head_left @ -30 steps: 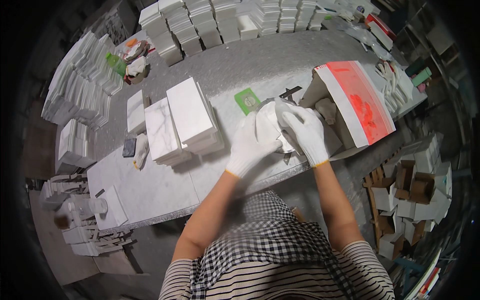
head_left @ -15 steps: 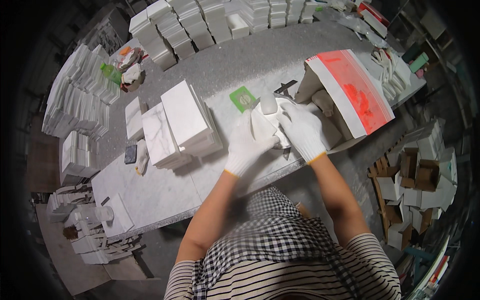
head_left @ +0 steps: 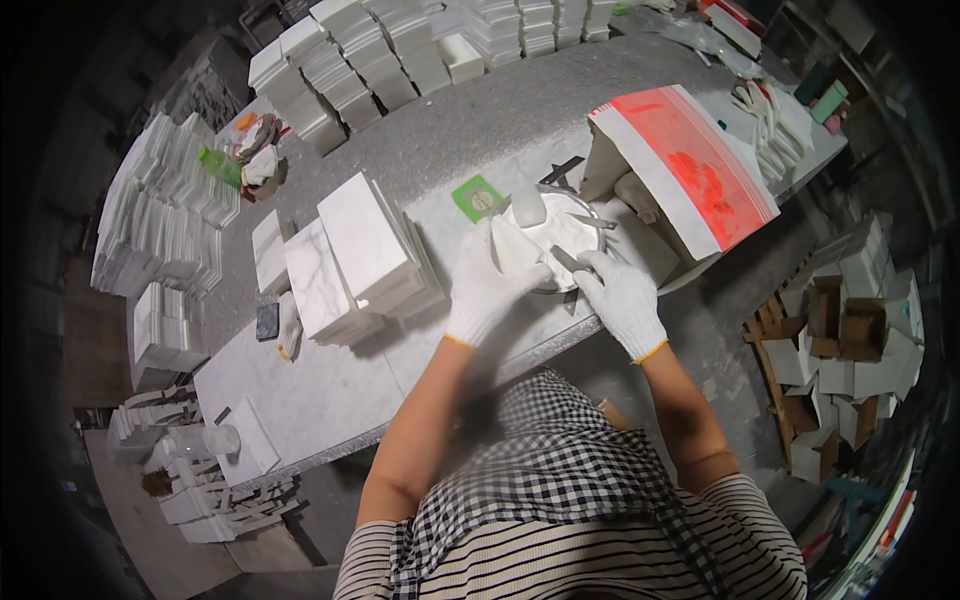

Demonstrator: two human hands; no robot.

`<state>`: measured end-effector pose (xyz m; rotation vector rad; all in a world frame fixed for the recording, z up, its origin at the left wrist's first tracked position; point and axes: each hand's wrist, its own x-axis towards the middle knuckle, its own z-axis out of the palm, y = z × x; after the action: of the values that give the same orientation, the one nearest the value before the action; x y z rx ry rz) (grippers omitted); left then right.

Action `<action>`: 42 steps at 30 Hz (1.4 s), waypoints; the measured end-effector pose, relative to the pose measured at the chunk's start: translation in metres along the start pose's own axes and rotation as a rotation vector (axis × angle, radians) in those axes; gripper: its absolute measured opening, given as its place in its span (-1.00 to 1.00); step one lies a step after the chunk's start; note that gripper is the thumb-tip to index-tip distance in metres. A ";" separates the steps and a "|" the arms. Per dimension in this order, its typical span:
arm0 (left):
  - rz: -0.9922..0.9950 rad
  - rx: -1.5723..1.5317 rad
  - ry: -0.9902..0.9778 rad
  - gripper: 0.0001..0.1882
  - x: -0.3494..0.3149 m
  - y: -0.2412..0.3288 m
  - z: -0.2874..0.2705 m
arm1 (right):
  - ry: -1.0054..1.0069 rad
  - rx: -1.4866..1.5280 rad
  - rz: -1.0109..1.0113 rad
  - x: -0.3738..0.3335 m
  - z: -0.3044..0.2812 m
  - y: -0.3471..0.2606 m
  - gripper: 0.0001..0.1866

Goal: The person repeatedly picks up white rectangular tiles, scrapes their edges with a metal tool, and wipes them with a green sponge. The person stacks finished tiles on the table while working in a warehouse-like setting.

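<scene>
White knit gloves cover both hands. My left hand (head_left: 485, 285) is closed on a thin white tile (head_left: 512, 246), tilted over the near left side of a round metal bowl (head_left: 603, 240). My right hand (head_left: 625, 300) pinches a small flat putty knife (head_left: 566, 259), its blade over the white paste (head_left: 562, 232) in the bowl. A second flat metal blade (head_left: 590, 221) rests across the bowl's right side. At the far left of the bowl is a pale rounded block (head_left: 528, 206); its kind is unclear. A green square packet (head_left: 476, 198) lies just beyond.
Left of my hands stand stacked white tiles (head_left: 370, 235) and veined tiles (head_left: 318, 280). On the right is an open carton (head_left: 745, 225) with a red-orange panel. Tile stacks (head_left: 400, 60) line the far side. Cut cartons (head_left: 840, 340) lie on a pallet at lower right.
My right hand has drawn back toward me and to the right, now showing the putty knife, the other blade and the paste. My left hand keeps the tile, moved slightly left.
</scene>
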<state>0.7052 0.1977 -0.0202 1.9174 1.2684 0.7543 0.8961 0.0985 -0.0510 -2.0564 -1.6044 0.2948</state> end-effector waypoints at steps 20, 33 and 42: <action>-0.223 -0.039 -0.068 -0.23 0.007 0.028 -0.007 | -0.005 0.783 0.257 -0.004 -0.018 0.003 -0.76; -0.143 0.078 -0.058 -0.17 0.010 0.025 0.005 | 0.133 0.733 0.156 -0.008 -0.020 -0.015 -0.76; -0.140 0.136 -0.085 -0.04 0.011 0.024 0.003 | 0.154 0.703 0.140 -0.006 -0.019 -0.008 -0.76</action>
<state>0.7239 0.2008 -0.0013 1.9229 1.4147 0.5212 0.8963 0.0896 -0.0318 -1.5906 -1.0553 0.6310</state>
